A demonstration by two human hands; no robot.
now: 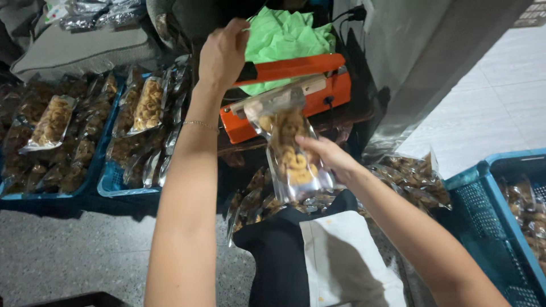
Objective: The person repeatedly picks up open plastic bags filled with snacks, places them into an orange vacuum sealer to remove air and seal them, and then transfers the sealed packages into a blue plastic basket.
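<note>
Speckled grey floor (74, 250), white tiles to the right; I'm working low over an orange heat sealer (318, 91), green cloth (284, 37) behind it; my left hand (223, 54) is curled on the sealer's arm (290, 68); my right hand (324, 153) pinches a clear snack pouch (287, 150), its top in the sealer; blue crates (122, 185) of filled pouches left, another crate (489, 222) right; loose pouches crowd the space below.

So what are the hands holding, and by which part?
Left hand grips the sealer's black handle end; right hand holds the snack bag by its side.
</note>
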